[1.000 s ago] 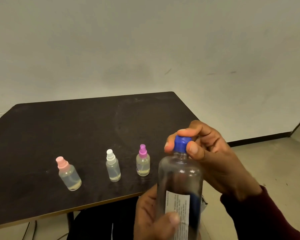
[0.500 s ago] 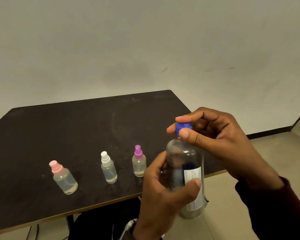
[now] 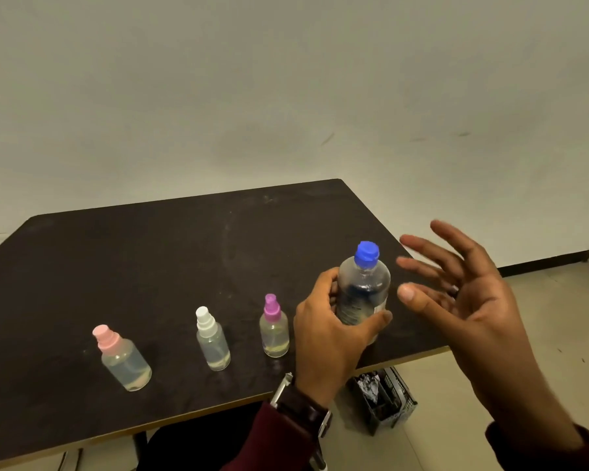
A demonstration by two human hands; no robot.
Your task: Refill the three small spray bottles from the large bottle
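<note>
My left hand [image 3: 330, 331] grips the blue-capped large bottle [image 3: 363, 290], upright; my right hand [image 3: 470, 300] spread wide beside it. Three small spray bottles [image 3: 211, 341]: little liquid each.

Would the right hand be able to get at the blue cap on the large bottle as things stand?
Probably yes: the right hand is open beside the large bottle, and the blue cap stands uncovered, since the left hand grips lower down.
</note>
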